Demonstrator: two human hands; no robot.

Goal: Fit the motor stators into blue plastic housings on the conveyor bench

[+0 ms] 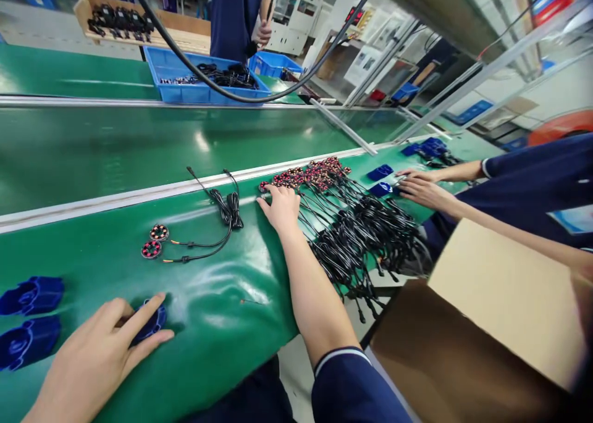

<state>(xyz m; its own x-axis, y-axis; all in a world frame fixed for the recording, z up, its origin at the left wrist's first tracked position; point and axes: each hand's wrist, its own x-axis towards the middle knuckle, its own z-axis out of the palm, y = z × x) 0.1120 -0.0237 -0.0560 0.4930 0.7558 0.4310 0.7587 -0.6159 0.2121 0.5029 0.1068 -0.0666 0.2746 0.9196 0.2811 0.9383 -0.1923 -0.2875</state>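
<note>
My left hand [102, 349] is at the lower left, its thumb and fingers around a blue plastic housing [156, 322] on the green mat; the hand partly covers it. Two more blue housings [33, 294] lie at the far left. Reaching forward, my right hand [283, 212] has thumb and forefinger closed at a small ring-shaped wound coil [263, 187] on the near end of a pile of red and copper coils [319, 175]. Black cables [365, 231] run from that pile. Between my hands lie two loose coils [151, 249] and two bundled black cables [227, 210] with bare orange ends.
At right, a co-worker's hands [426, 185] handle blue housings [380, 172]. An open cardboard box [504, 293] stands at lower right. Beyond the white rail [92, 202], a blue bin [208, 96] holds black parts, with another person standing behind. A black cable [180, 58] hangs across the top.
</note>
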